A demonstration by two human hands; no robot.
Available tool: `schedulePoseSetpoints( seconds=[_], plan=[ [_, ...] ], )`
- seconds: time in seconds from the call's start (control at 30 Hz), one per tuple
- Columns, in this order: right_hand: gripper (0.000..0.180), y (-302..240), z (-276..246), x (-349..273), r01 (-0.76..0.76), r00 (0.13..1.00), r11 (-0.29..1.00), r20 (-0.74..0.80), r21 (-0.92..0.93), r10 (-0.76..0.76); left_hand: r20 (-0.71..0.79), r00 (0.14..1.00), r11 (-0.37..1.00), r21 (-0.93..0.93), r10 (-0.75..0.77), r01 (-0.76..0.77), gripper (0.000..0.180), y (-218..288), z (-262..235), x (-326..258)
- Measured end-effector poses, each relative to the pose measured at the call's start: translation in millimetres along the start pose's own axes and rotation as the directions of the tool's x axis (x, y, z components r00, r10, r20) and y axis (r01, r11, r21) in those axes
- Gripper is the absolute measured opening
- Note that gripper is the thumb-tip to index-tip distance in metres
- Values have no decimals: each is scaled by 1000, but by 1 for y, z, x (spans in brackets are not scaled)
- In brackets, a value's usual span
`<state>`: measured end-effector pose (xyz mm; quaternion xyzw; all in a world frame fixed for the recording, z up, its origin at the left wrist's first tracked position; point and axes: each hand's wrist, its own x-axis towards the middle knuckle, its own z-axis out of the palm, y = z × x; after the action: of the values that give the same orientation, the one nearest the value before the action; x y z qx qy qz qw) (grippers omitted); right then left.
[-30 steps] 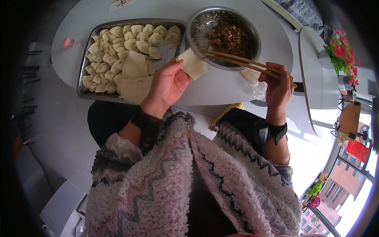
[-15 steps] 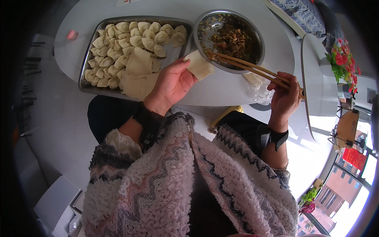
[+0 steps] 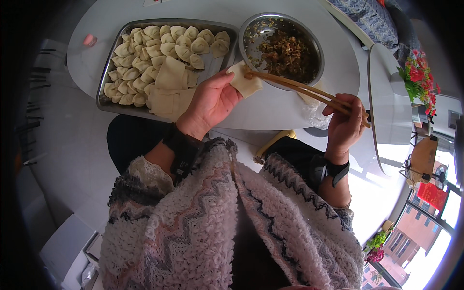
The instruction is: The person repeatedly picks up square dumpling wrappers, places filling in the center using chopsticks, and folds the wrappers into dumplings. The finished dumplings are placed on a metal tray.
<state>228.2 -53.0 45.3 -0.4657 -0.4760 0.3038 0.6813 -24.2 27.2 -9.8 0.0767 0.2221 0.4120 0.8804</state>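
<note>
**Q:** Working over what, largest first?

**A:** Over a pale, round-edged table [image 3: 92,72], with a wide metal tray [image 3: 212,66] on its left, crowded with rows of folded dumplings [image 3: 168,49] and, toward the near edge, flat loose wrappers [image 3: 171,72]. Just beside the tray, to the right, a steel bowl [image 3: 321,55] partly filled with dark minced filling [image 3: 285,53].

**Q:** And with the hands?

**A:** Gripping a pair of wooden chopsticks [image 3: 309,92] in the right hand [image 3: 345,121], fingers closed toward the rear ends. Pinching one square wrapper [image 3: 246,87] in the left hand [image 3: 211,99], thumb on top and fingers beneath, held up between the tray and the near side of the bowl.

**Q:** At which step?

**A:** Putting filling on the wrapper, most likely: chopstick tips at its upper part, with a small dab of filling [image 3: 249,74] there. Too small to tell whether smeared on or clasped by the tips.

**Q:** Calling for what next?

**A:** For a steady wrapper under the left thumb, a light wipe to leave the dab behind, then a clean lift of the tips. Worth avoiding: too hard a press, apt to tear the dough.
</note>
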Motion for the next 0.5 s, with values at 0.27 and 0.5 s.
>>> schedulePoseSetpoints(
  seconds=[0.27,0.5],
  plan=[
    [37,-5,2,2,-24,999,1000,-28,-15,24,14,1000,999,32,4,-5,37,-3,-2,1],
    [40,-5,0,5,-66,989,997,-131,35,70,-32,999,1000,28,3,-2,37,-4,-1,-2]
  ],
)
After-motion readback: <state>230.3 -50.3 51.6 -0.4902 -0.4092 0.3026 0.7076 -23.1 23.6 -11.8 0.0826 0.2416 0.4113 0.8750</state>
